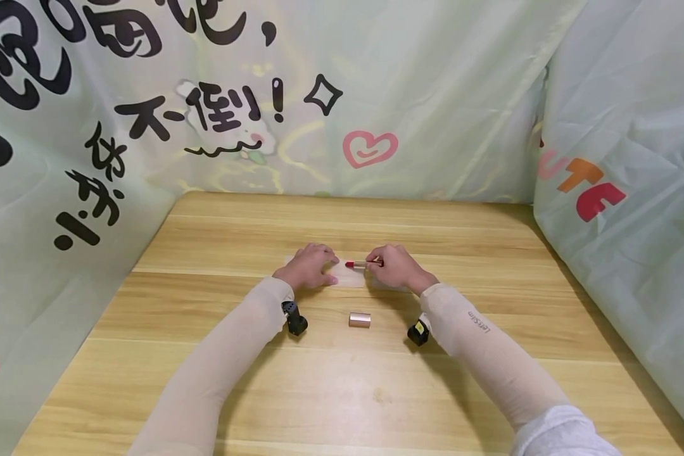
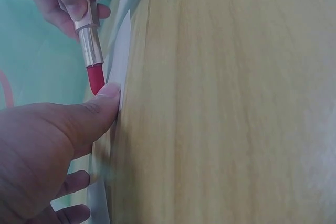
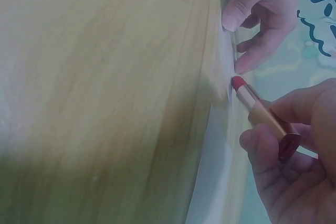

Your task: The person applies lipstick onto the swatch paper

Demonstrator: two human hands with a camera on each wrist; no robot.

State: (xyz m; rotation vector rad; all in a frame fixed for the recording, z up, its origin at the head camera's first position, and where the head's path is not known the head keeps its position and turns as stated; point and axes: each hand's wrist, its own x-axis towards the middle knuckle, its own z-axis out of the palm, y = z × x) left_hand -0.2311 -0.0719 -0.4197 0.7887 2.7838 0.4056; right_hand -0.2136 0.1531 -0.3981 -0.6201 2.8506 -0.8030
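Note:
In my right hand [image 1: 398,266] a lipstick [image 3: 258,109] is gripped by its rose-gold case between thumb and fingers. The bare red tip [image 2: 95,77] points left, toward my other hand. It is at or just over a thin white sheet of paper [image 1: 350,278]; whether it touches is unclear. My left hand [image 1: 309,266] rests on the sheet's left part, thumb and fingers spread and pressing it to the table. In front of both hands, a rose-gold lipstick cap [image 1: 360,320] lies on its side.
The wooden table [image 1: 342,392] runs back to a pale printed curtain [image 1: 433,95]. Another curtain [image 1: 633,145] hangs along the right edge. Small black wrist cameras [image 1: 294,318] hang beneath the forearms, near the cap's left and right.

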